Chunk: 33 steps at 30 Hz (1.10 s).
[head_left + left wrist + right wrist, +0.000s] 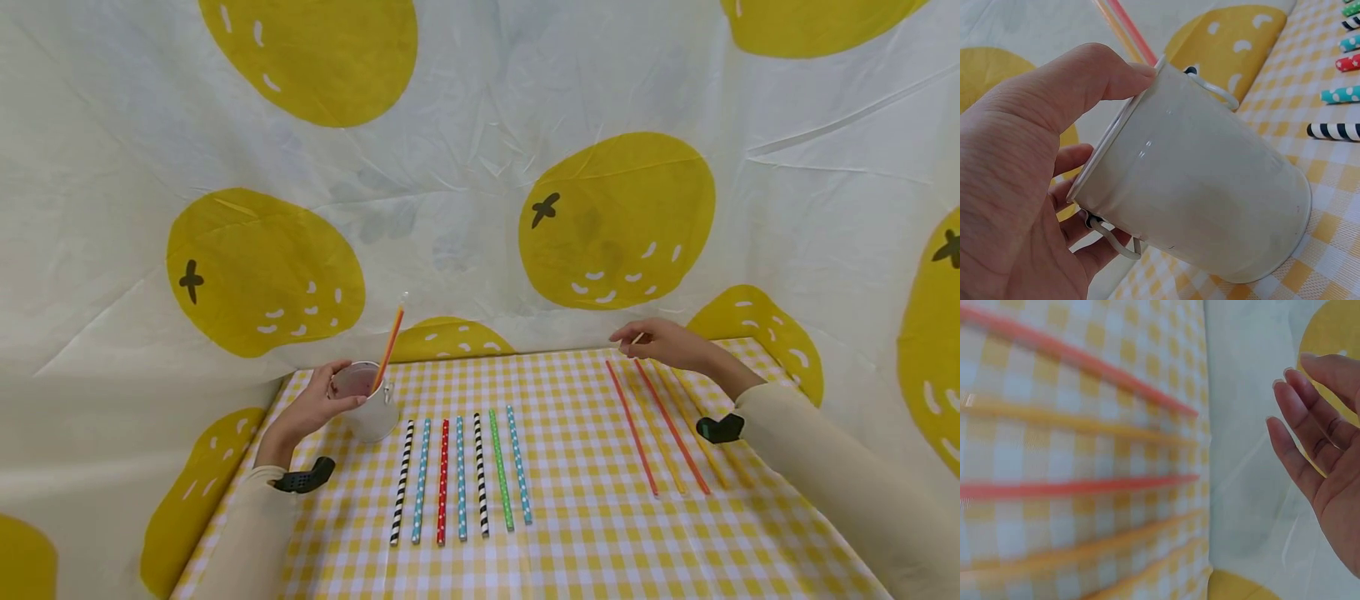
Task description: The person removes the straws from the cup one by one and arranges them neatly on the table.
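My left hand (315,406) grips a small white metal bucket (1191,169) by its rim, thumb on the near side and fingers round the other side. In the head view the bucket stands at the table's back left. An orange-red straw (389,346) and a yellow one beside it lean out of its mouth. My right hand (663,343) hovers over the far ends of a spread of thin straws on the right, its fingers (1291,406) loosely extended with nothing between them. Red straws (632,429) alternate with yellow straws (1085,424) there.
Several patterned paper straws (442,483), striped, dotted, red, blue and green, lie in a row at the table's middle. A yellow-and-white checked cloth (570,467) covers the table. Behind it hangs a white curtain (450,233) with yellow fruit prints.
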Motion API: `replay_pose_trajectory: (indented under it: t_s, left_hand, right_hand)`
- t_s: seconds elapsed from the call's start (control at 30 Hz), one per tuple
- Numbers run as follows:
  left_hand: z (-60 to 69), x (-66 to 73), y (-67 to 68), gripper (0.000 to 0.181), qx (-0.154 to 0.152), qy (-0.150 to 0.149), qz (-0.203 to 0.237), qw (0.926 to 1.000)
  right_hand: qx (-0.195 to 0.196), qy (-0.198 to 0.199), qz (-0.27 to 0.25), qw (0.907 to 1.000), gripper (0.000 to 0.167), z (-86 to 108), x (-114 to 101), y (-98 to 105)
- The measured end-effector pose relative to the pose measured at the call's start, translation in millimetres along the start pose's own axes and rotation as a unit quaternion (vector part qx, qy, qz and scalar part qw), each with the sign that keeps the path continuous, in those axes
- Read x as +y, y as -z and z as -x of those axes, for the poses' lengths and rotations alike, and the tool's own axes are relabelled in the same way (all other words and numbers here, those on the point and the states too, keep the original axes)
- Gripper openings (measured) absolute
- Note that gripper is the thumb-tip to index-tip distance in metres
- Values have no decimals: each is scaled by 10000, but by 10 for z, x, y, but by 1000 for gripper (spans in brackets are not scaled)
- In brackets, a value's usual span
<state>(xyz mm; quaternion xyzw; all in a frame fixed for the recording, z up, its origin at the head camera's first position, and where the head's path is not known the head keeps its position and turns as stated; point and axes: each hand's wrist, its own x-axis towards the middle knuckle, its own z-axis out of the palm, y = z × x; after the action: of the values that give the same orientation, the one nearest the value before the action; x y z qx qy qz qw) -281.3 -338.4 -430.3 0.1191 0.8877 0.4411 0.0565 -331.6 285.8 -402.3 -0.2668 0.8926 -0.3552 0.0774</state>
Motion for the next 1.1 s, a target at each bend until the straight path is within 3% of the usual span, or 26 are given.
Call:
replay_pose_trajectory:
  t_s: [0.2, 0.33, 0.53, 0.8, 1.1]
  left_hand:
    - [5, -25, 5, 84, 0, 33, 4, 10000]
    - [5, -37, -1, 84, -15, 80, 26, 10000]
    - [24, -32, 13, 84, 16, 69, 17, 10000]
    - [20, -25, 23, 84, 19, 33, 4, 10000]
    - [5, -65, 11, 81, 29, 68, -131, 9999]
  right_hand:
    - [130, 92, -655, 9977, 32, -293, -206, -164]
    - [159, 169, -828, 9963, 32, -458, -359, -293]
    - [212, 571, -1242, 9904, 34, -692, -472, -520]
    - [314, 972, -1481, 9837, 38, -984, -591, -761]
    - [276, 1115, -1623, 9800, 37, -1220, -800, -950]
